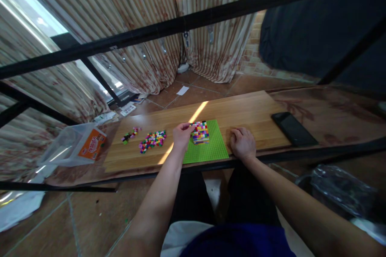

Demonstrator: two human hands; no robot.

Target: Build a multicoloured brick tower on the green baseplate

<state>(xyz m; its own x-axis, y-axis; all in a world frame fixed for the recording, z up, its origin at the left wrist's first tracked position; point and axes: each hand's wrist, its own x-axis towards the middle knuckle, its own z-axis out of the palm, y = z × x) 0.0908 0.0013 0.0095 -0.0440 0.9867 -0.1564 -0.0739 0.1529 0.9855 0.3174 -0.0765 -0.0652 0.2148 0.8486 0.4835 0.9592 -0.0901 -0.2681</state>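
Observation:
On a green baseplate (218, 144) stands a block-shaped build of small multicoloured toy bricks (201, 133). My left hand (181, 135) is closed in a pinch at the build's upper left corner. Whatever is between those fingertips is too small to make out. To the right of the baseplate, my right hand (243, 143) rests on the wooden board with its fingers curled in, and no brick shows in it. A pile of loose toy bricks (153, 139) lies left of my left hand. Farther left is a smaller group of bricks (130, 135).
The wooden board (241, 108) carries all the bricks. A black phone-like slab (294, 129) lies across its right end. At the left end stands a clear plastic box (68, 144) with an orange label. A black metal bar (163, 28) crosses in front, before striped curtains (144, 4).

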